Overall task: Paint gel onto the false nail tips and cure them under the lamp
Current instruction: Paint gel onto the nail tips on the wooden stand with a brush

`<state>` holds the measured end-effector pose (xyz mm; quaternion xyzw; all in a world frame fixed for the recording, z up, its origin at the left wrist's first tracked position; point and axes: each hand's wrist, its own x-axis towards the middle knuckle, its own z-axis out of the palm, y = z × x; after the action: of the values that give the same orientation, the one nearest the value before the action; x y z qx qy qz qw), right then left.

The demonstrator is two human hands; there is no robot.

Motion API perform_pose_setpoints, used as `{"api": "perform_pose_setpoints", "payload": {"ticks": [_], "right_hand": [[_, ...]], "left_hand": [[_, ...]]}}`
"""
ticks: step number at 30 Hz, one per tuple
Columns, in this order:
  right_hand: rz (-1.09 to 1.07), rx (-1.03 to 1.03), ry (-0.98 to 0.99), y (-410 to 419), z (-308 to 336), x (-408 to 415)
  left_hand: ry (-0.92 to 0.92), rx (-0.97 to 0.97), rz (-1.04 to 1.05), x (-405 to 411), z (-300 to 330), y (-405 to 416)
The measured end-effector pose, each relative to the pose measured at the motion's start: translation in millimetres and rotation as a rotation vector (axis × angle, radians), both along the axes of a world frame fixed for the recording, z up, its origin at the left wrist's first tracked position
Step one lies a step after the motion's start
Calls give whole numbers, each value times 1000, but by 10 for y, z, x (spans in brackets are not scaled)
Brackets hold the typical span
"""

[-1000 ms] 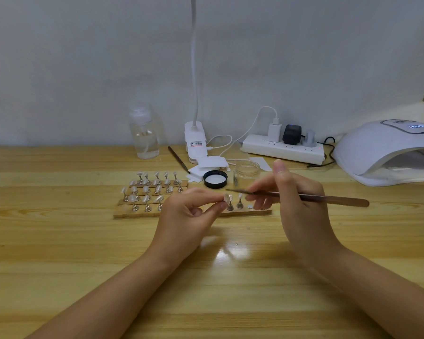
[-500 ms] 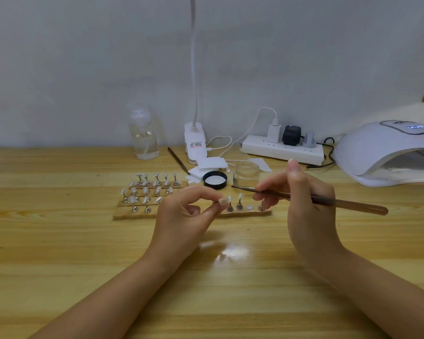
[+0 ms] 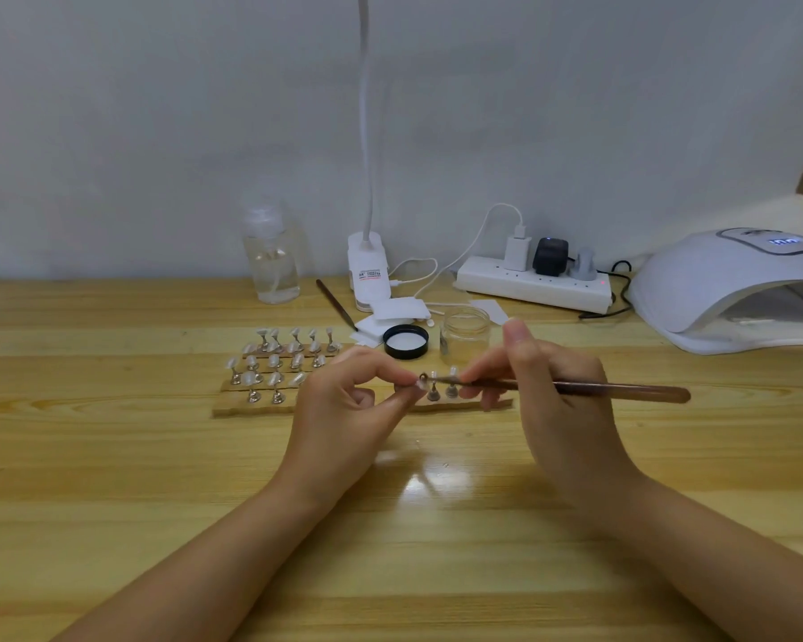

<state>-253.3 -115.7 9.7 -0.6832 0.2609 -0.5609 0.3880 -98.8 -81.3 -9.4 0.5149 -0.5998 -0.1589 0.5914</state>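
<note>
- Head view looks down on a pale, glossy wooden table [image 3: 112,456], with both bare forearms entering from the bottom edge and meeting at frame centre.
- The left hand [image 3: 344,410] pinches a small, pale false nail tip [image 3: 419,386] between thumb and forefinger, the other fingers curled into the palm.
- The right hand [image 3: 548,400] grips a slim brown-handled gel brush [image 3: 599,389] like a pen; the handle runs out toward the right of the frame and the bristle end touches the pinched tip.
- Just behind the hands, a stepped wooden display stand [image 3: 251,407] carries rows of small metal holders topped with more pale nail tips [image 3: 293,347], mostly left of centre; two further holders stand just right of the pinched tip.
- An open clear glass jar [image 3: 464,333] sits behind the brush tip, its black lid [image 3: 405,341] lying face up just to its left.
- A white domed curing lamp [image 3: 724,289] stands at the right edge, its display lit.
- Farther back along the wall are a clear plastic pump bottle [image 3: 272,266], a white gooseneck clip lamp [image 3: 368,271], and a white power strip [image 3: 534,284] with plugs in it.
</note>
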Motion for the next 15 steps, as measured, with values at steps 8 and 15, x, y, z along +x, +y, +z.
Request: {"api": "perform_pose_setpoints", "payload": {"ticks": [8, 15], "right_hand": [[9, 21, -15, -1, -10, 6], [-76, -11, -134, 8, 45, -35]], "left_hand": [[-2, -6, 16, 0, 4, 8], [73, 63, -21, -24, 56, 66]]}}
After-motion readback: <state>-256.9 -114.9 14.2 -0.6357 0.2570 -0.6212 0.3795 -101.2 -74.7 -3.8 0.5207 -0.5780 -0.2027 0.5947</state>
